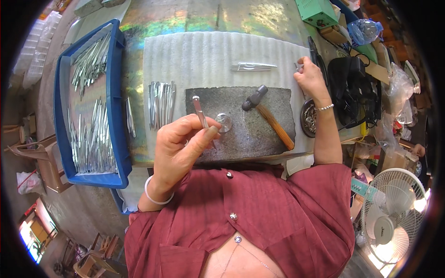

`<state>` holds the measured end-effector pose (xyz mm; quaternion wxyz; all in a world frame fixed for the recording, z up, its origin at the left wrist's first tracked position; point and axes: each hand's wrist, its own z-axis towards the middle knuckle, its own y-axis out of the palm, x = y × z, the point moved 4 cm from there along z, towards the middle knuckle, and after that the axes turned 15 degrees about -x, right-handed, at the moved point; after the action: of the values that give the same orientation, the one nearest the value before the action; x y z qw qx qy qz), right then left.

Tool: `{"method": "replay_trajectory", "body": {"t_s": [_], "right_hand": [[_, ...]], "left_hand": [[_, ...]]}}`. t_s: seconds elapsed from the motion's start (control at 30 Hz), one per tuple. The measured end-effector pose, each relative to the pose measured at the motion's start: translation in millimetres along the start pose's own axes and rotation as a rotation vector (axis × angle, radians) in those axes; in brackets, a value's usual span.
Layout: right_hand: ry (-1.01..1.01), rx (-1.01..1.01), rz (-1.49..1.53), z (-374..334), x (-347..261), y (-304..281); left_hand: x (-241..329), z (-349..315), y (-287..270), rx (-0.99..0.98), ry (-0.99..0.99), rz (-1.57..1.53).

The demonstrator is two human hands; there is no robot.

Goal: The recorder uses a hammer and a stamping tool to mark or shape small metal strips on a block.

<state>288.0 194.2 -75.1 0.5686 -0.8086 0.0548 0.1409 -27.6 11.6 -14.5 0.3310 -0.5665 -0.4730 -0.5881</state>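
Note:
My left hand [178, 141] is closed, thumb against fingers, round a slim shiny metal strip [199, 110]. The strip's wider end points up and away; its lower part is partly hidden by the fingers. Beside the fingertips, a round metal disc [224, 121] sits on a dark rectangular slab [222, 146]. A hammer [271, 121] with a wooden handle lies across the slab's right half. Farther right, my right hand [311, 82] is closed in a pinch at the white foam sheet's edge. Something small and greyish shows at its fingertips, too small to name.
On the foam sheet [194, 60] lie a row of metal strips [161, 105] and a few more strips [255, 67]. A blue tray [121, 153] of strips stands left. At right are a dark dish [302, 111] of small metal parts, a black bag [350, 88] and a fan [389, 213].

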Motion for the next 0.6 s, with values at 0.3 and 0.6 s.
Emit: {"method": "replay_trajectory", "body": {"t_s": [0.3, 0.6], "right_hand": [[-0.332, -0.089, 0.503, -104.0, -83.6, -55.0], [-0.48, -0.33, 1.097, -141.8, -174.0, 0.4]], "left_hand": [[-7.6, 5.9, 5.1, -0.003, -0.036, -0.021], [-12.9, 5.1, 17.3, -0.057, 0.164, 0.106]]}}
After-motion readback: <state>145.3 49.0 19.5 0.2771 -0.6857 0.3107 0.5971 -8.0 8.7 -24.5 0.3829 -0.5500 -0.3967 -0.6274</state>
